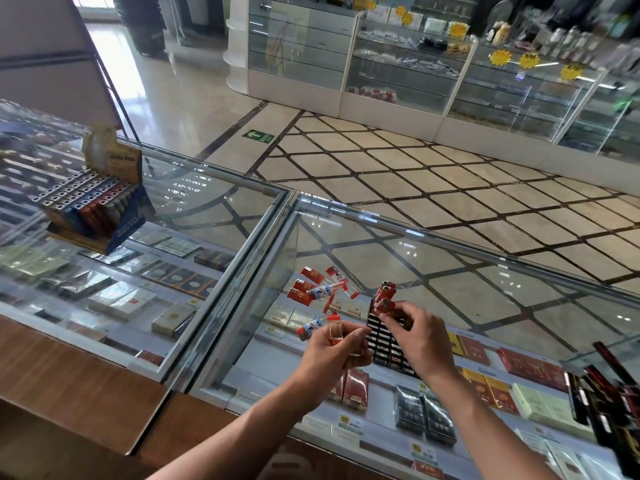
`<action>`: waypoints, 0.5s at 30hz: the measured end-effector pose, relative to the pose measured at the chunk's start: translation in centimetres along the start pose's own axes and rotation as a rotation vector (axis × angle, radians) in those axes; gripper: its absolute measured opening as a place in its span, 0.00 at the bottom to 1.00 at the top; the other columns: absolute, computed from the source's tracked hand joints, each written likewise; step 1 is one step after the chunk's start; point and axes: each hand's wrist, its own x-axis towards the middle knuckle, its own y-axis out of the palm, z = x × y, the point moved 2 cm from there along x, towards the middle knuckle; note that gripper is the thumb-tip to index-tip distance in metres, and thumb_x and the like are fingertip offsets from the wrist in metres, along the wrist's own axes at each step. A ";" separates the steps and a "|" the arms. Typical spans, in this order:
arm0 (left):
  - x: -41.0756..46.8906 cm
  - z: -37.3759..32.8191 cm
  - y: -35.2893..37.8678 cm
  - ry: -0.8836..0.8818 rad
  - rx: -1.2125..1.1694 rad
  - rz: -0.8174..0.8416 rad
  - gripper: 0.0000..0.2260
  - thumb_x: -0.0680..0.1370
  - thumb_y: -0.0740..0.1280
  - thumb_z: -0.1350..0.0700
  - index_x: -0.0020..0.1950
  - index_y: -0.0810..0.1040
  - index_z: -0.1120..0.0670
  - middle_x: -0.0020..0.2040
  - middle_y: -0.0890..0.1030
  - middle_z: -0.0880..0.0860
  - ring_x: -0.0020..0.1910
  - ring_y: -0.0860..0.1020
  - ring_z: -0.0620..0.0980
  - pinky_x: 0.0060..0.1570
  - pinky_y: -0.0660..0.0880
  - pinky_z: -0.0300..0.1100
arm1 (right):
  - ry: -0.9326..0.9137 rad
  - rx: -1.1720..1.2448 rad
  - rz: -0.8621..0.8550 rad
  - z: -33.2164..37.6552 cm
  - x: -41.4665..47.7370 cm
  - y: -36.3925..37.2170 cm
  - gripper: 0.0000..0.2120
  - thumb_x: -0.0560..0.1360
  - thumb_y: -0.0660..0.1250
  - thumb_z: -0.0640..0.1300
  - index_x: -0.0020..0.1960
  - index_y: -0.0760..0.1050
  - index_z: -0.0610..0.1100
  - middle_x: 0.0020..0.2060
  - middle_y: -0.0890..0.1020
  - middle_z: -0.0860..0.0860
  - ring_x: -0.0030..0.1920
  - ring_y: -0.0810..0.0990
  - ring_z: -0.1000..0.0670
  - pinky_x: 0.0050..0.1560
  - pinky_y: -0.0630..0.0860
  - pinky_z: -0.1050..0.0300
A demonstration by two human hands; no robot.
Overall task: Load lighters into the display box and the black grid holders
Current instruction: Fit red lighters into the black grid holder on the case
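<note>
A black grid holder (386,341) lies on the glass counter in front of me, with two red lighters (387,289) standing in its far corner. My right hand (420,337) pinches another red lighter (385,305) upright over the holder's far edge. My left hand (334,351) grips several lighters, one clear with a red cap (313,328) sticking out to the left. A loose heap of red and clear lighters (320,289) lies on the glass just beyond my left hand. The display box (93,206), filled with rows of lighters, stands on the left counter.
The glass counter (485,271) meets a second case at a metal corner frame (263,268). Cigarette packs show under the glass. Dark red and black boxes (609,407) stand at the right edge. A wooden ledge (69,382) runs along the near side.
</note>
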 end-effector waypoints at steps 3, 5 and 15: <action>0.0 0.0 0.0 -0.001 0.001 0.003 0.20 0.77 0.70 0.56 0.61 0.76 0.71 0.44 0.81 0.60 0.43 0.82 0.53 0.49 0.80 0.44 | 0.010 0.002 0.004 -0.1 0.1 0.1 0.09 0.76 0.75 0.49 0.55 0.83 0.48 0.46 0.87 0.55 0.45 0.84 0.57 0.45 0.83 0.58; 0.0 0.0 0.0 -0.005 0.003 0.002 0.20 0.77 0.70 0.56 0.61 0.76 0.70 0.44 0.81 0.60 0.44 0.82 0.53 0.49 0.80 0.44 | 0.023 0.003 0.006 -0.2 0.1 0.2 0.10 0.76 0.75 0.50 0.55 0.83 0.48 0.46 0.87 0.54 0.46 0.84 0.56 0.46 0.83 0.57; 0.1 0.0 0.0 -0.005 0.004 -0.005 0.20 0.77 0.70 0.56 0.61 0.76 0.70 0.45 0.81 0.62 0.43 0.82 0.53 0.48 0.80 0.44 | 0.050 -0.015 0.007 -0.3 0.1 0.2 0.09 0.76 0.75 0.52 0.53 0.82 0.50 0.45 0.86 0.56 0.45 0.84 0.55 0.44 0.83 0.53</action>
